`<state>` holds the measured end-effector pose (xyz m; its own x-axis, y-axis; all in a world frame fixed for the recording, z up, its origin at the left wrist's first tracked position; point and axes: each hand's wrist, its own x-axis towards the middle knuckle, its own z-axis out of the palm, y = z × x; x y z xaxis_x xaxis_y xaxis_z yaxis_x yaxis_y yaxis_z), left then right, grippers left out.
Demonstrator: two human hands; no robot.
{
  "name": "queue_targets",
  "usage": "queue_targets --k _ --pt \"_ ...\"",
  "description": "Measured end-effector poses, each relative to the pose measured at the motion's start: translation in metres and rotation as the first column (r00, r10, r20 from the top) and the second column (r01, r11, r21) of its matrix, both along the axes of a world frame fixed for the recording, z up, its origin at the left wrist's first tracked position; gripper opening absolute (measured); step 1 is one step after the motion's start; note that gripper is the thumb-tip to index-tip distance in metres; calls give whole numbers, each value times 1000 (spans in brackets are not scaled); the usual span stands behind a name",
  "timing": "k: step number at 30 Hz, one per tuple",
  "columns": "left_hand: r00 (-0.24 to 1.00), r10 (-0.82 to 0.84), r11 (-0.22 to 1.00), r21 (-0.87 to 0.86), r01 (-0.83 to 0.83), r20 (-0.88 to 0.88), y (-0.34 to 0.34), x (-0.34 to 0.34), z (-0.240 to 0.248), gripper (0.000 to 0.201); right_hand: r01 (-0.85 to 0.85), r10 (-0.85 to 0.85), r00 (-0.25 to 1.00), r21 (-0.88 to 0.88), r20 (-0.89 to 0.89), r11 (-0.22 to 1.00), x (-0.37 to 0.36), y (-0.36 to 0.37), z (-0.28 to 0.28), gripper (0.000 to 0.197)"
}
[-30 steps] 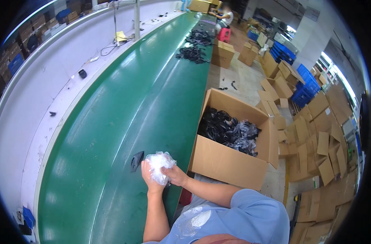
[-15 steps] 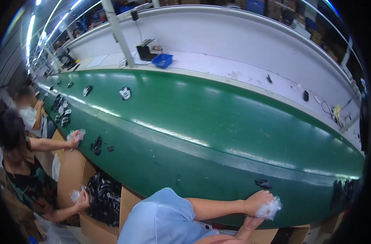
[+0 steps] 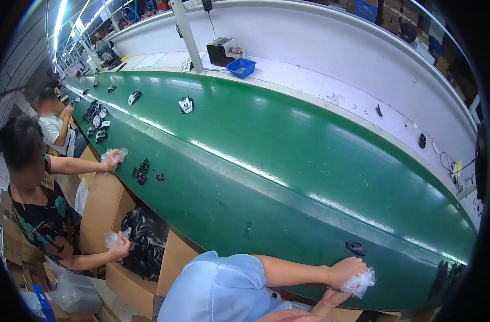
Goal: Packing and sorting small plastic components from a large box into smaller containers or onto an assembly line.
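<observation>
From the head camera we look across a long green conveyor belt (image 3: 288, 161) that bends from ten o'clock down to four o'clock. Beyond it runs a white bench (image 3: 331, 80) carrying a blue tray (image 3: 241, 67) and a dark box-shaped device (image 3: 222, 51), with a white post (image 3: 187, 35) rising beside them. Small black parts (image 3: 143, 170) lie scattered on the belt toward nine and ten o'clock. At eight o'clock an open cardboard box (image 3: 103, 212) holds dark bagged pieces, and a co-worker (image 3: 33, 193) stands over it, one hand (image 3: 114, 157) on the belt edge, the other hand (image 3: 119, 248) at the box, each with clear plastic in it.

At five o'clock, our left hand (image 3: 346, 269) is curled closed over a crumpled clear plastic bag (image 3: 361, 281) at the near edge of the belt. Our right hand (image 3: 331, 298) comes up from below and touches the same bag; we cannot tell how far it is open. The bag is a rumpled wad, so we cannot make out a clear long axis; its loose end sticks out toward three o'clock. A single black part (image 3: 355, 247) lies on the belt just above our left hand, at twelve o'clock from it, its length roughly along the belt.
</observation>
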<state>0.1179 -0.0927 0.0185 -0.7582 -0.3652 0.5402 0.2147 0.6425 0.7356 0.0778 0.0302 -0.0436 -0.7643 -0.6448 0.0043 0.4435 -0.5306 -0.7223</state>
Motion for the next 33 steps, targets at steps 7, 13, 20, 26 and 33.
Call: queue_targets --k 7,13,20,26,33 --pt "1000 20 1000 -6 -21 -21 -5 -2 2 29 -7 6 1000 -12 -24 1000 -2 -9 0 47" --pt "1000 9 1000 26 -8 -12 0 -2 -3 30 -14 14 999 23 -39 1000 -6 -5 -9 47" --pt "995 47 999 8 -47 -87 4 0 4 26 -100 136 981 -241 137 965 -24 23 -42 54" --pt "999 -29 1000 11 29 -38 -17 -3 -5 23 110 -124 952 66 281 992 17 -13 10 56" --pt "991 -119 992 -57 116 -67 -12 -9 -3 17 191 -198 978 96 70 977 22 -20 23 52"
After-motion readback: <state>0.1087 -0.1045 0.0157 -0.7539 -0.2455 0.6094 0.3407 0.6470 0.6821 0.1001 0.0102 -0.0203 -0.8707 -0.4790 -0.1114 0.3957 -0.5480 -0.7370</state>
